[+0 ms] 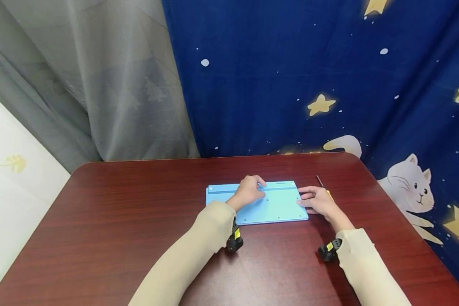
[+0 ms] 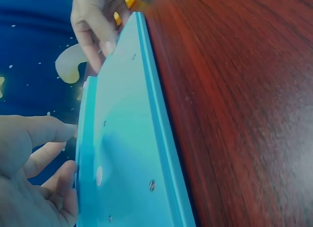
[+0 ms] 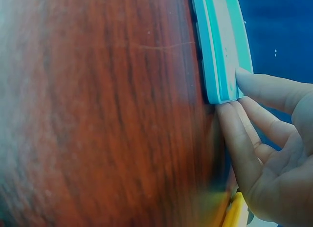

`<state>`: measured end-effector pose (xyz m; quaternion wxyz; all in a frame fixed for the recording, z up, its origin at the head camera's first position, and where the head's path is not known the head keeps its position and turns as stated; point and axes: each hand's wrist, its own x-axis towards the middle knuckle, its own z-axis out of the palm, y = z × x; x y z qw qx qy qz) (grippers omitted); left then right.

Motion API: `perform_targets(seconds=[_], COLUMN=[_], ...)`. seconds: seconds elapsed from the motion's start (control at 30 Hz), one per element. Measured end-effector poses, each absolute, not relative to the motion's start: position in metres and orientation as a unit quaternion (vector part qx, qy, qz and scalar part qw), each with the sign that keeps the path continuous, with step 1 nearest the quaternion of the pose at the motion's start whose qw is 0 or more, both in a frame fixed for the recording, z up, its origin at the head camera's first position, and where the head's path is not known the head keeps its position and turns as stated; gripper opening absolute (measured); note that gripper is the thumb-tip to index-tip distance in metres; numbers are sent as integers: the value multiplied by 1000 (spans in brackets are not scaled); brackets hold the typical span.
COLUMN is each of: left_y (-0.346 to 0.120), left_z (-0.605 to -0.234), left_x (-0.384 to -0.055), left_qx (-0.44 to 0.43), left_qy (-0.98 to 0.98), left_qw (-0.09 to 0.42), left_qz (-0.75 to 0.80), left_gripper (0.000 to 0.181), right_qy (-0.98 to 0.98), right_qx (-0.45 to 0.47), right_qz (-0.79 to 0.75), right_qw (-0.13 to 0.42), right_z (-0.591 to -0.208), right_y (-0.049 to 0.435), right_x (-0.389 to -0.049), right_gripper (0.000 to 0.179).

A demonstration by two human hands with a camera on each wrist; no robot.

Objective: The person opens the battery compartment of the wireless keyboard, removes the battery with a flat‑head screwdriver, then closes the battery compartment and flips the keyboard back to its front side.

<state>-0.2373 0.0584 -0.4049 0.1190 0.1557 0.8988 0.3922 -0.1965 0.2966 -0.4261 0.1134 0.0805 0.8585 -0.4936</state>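
A light blue keyboard lies face down on the table, its screwed back and raised far strip on top. My right hand pinches its right end. In the right wrist view, the thumb presses on the back while the fingers reach under the edge. My left hand is over the middle of the far strip. Its fingertips are right at the long edge, thumb and fingers spread apart and loosely bent. A screwdriver with a yellow handle lies just beyond the right hand, which partly hides it.
The reddish-brown wooden table has rounded far corners. A grey curtain and a dark blue curtain with stars hang behind its far edge. A black wrist camera sits under each sleeve.
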Motion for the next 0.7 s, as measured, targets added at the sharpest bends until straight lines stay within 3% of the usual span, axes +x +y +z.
perform_targets(seconds=[0.3,0.7], left_y=[82,98], left_z=[-406,-409], left_x=[-234,-234], left_qx=[159,154], left_qy=[919,934], left_qw=[83,74], left_qz=[351,313], left_gripper=[24,26], right_qy=[859,857], right_qx=[84,93], right_qz=[-492,-494], right_qw=[112,114], right_z=[-426,-427], right_y=[296,297], right_x=[-196,-197], right_gripper=[53,54])
